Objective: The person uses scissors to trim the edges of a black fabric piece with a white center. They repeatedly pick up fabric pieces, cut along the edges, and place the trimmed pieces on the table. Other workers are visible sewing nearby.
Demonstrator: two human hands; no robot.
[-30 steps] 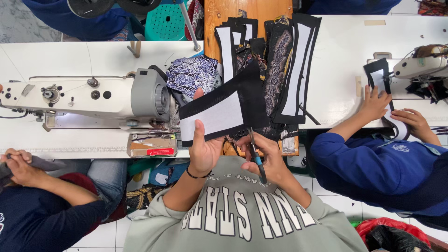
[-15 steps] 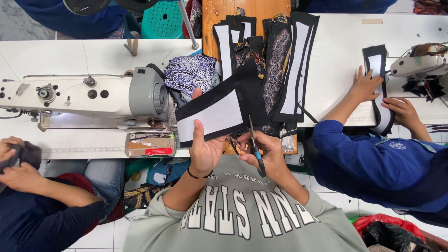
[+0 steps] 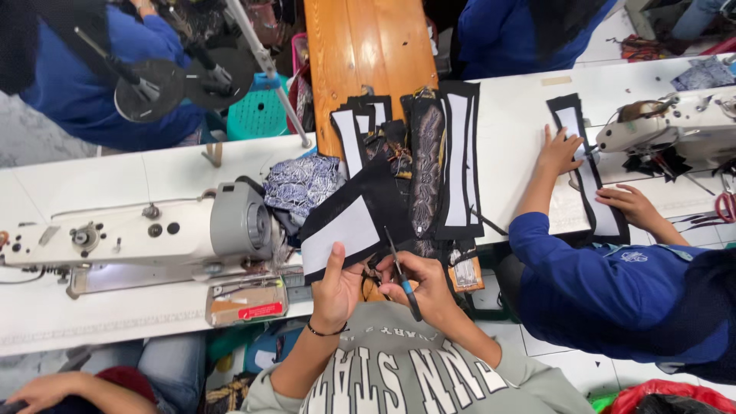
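Grey-green sweatshirt with white block lettering, thin dark bracelet on left wrist

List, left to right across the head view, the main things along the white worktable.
sewing machine → small cardboard box → left hand holding the black-and-white fabric piece → right hand with small snips → co-worker's hands → second sewing machine

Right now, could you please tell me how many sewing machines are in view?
2. One white sewing machine lies on the table left of the person's left hand; a second sewing machine stands at the right edge, beside a co-worker's hands. Others may be hidden out of frame.
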